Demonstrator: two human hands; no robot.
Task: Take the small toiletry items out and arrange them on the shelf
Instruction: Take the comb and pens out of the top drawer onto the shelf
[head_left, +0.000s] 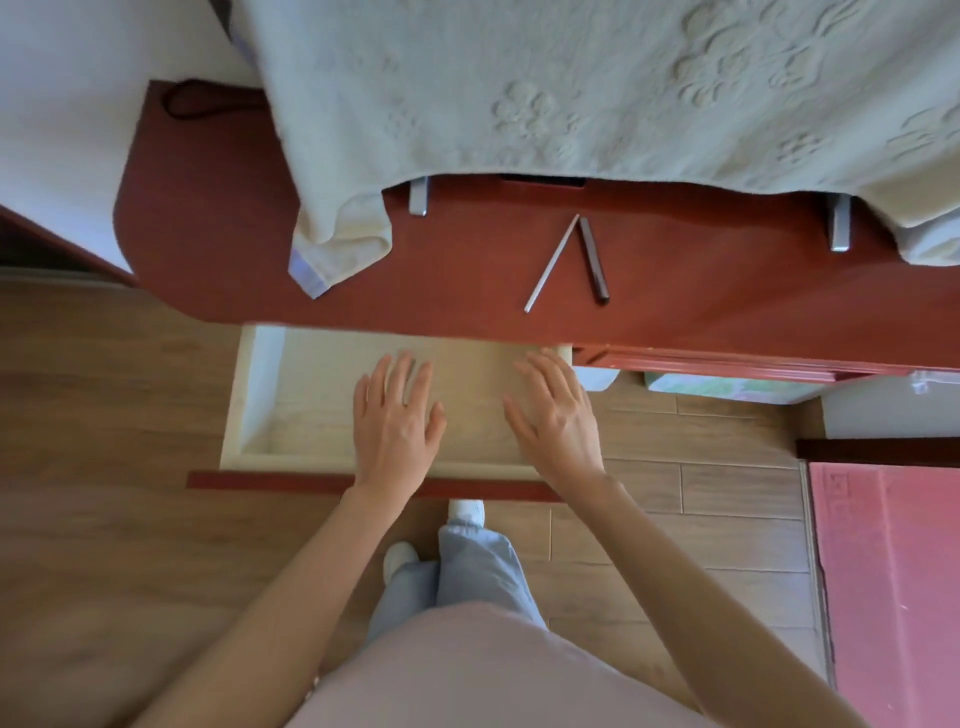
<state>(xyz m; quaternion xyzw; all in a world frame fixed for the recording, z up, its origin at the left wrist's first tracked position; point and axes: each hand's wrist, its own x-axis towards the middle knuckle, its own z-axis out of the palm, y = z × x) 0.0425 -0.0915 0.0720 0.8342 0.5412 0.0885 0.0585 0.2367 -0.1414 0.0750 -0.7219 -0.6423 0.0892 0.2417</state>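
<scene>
- Floor: wood-look planks, running under the furniture and the person's feet.
- Towel: pale, with a raised flower pattern, draped over the far part of the table; one corner hangs down at the left.
- Table: red-brown top with a rounded left corner, carrying the towel and two sticks.
- Red panel: flat, at the right edge, on or just above the floor.
- Drawer: pulled out from under the table's front edge, with a pale wood interior and a red-brown front board nearest the person. The visible part of its bottom shows no toiletry items; what lies under the hands or back beneath the tabletop cannot be told.
- Left hand: palm down over the middle of the drawer, fingers straight and spread; the grip is open and holds nothing.
- Right hand: palm down over the right part of the drawer, fingers straight and spread; the grip is open and holds nothing. Whether either palm touches the drawer bottom cannot be told.
- Metal brackets: two, showing from under the towel's edge, well apart.
- Dark stick and light stick: on the table, tips meeting at the far end to form a narrow V.
</scene>
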